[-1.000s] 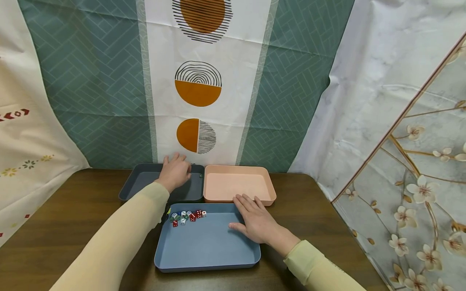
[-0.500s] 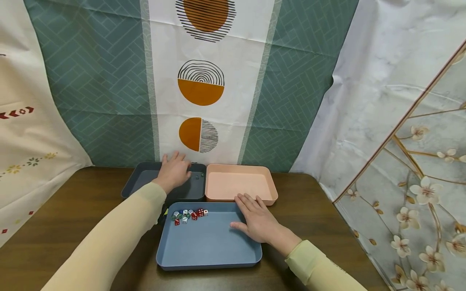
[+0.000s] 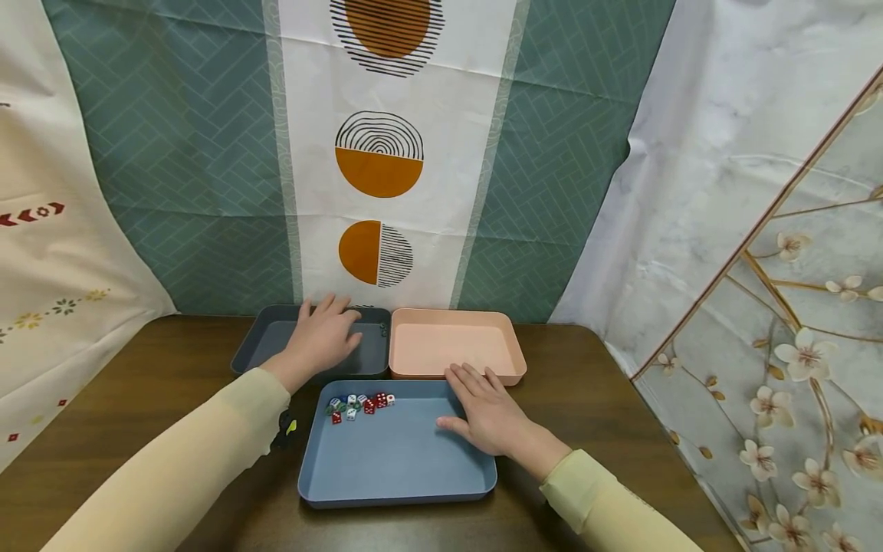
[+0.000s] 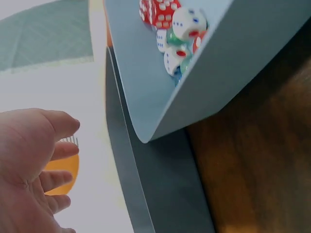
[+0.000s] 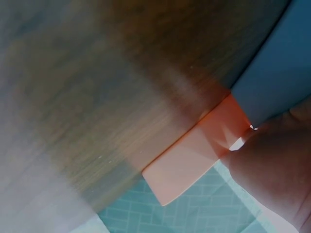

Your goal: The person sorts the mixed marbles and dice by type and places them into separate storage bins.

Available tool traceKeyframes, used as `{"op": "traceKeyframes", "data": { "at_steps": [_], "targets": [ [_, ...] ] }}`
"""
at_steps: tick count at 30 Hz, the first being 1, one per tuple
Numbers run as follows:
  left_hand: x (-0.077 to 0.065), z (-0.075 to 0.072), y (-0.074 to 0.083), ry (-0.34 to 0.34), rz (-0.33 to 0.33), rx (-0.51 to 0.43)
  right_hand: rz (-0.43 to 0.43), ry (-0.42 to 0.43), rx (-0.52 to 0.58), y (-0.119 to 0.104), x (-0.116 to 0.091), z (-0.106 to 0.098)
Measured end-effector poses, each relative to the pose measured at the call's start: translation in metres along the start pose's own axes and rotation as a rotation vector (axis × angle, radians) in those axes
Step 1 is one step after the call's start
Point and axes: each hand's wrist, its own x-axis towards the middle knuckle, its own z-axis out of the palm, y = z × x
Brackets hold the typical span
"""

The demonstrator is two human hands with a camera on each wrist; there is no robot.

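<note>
My left hand (image 3: 319, 337) hovers over the dark grey tray (image 3: 265, 341), its fingers parted and holding nothing. Small green dice (image 3: 383, 330) lie at that tray's right end. In the left wrist view the hand (image 4: 29, 160) has slightly bent fingers with nothing between them. Red, white, blue and green dice (image 3: 369, 406) are grouped in the upper left of the blue tray (image 3: 393, 464). My right hand (image 3: 490, 418) lies with extended fingers across the blue tray's upper right corner, fingertips at the front rim of the pink tray (image 3: 451, 337).
All three trays stand close together on a brown wooden table (image 3: 566, 376), the blue one nearest me. A patterned cloth (image 3: 207, 192) hangs right behind the rear trays. A black object with a yellow-green spot (image 3: 284, 429) shows beside my left sleeve.
My left hand has shifted slightly left and its fingers have spread. More small green dice show at the dark tray's right end than one second ago. The right hand stays put.
</note>
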Motion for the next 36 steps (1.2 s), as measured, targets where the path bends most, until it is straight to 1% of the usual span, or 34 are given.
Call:
{"op": "traceKeyframes", "data": {
  "at_steps": [5, 9, 15, 21, 29, 36],
  "targets": [
    [-0.017, -0.003, 0.000, 0.040, 0.023, 0.011, 0.001, -0.006, 0.004, 0.001, 0.000, 0.000],
    [-0.030, -0.007, 0.001, 0.052, 0.025, 0.009, 0.001, -0.005, -0.001, 0.000, 0.000, 0.000],
    [-0.051, -0.011, 0.007, 0.082, 0.041, 0.024, 0.001, -0.003, 0.009, 0.000, -0.001, -0.001],
    [-0.070, -0.010, 0.014, 0.108, 0.066, 0.034, -0.001, 0.007, 0.009, 0.001, 0.000, 0.001],
    [-0.089, -0.008, 0.023, 0.124, 0.097, 0.057, -0.001, -0.002, -0.007, 0.001, 0.000, 0.001],
    [-0.102, -0.007, 0.027, 0.111, 0.092, 0.061, 0.002, -0.009, -0.008, 0.000, 0.000, 0.000]
  ]
}}
